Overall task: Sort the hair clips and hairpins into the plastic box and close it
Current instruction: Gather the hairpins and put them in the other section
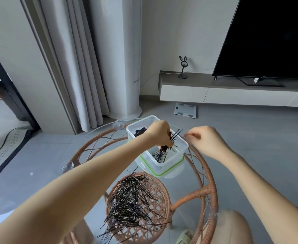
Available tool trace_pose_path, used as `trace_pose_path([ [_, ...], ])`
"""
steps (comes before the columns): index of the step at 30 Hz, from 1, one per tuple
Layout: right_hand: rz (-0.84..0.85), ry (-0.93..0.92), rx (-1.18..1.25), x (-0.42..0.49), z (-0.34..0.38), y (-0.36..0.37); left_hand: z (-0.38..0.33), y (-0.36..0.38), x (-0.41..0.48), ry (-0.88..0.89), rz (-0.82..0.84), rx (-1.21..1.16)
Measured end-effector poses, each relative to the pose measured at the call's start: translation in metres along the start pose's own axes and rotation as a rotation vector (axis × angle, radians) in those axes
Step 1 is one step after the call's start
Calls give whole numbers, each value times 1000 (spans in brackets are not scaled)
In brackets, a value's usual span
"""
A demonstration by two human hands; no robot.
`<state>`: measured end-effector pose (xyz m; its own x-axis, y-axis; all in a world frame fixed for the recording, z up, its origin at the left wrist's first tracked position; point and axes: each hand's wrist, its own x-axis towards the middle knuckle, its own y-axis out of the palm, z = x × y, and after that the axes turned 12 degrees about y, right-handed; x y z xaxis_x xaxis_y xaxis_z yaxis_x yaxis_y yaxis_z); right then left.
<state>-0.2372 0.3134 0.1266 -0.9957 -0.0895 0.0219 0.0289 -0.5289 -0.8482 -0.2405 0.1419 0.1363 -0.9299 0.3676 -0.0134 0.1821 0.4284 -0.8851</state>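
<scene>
While the left hand [159,133] hangs over the clear plastic box [179,161], its fingers are closed round a bunch of black hairpins [171,140], whose ends fan out above and below the fist. Directly beneath that hand, more hairpins lie in the near compartment of the box, and a darker cluster of hair clips [139,132] sits in the compartment just beyond the wrist. To the right of the box the right hand [207,140] is curled, thumb and forefinger pressed together; whether they pinch anything I cannot tell. Nearer the person than both hands, a big loose heap of hairpins [132,201] is spread on the glass top of the round rattan table [209,187]. The box rests on its green-edged lid [162,171].
</scene>
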Motion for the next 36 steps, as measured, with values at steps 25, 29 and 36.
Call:
trace_pose_path([
  [25,157,-114,124,-111,8,81,77,15,-117,-74,-239,-85],
  [29,165,-76,40,-120,18,133,108,64,-145,-90,-161,-48],
  [36,112,-68,-35,-135,43,178,103,103,-143,16,-141,-212],
])
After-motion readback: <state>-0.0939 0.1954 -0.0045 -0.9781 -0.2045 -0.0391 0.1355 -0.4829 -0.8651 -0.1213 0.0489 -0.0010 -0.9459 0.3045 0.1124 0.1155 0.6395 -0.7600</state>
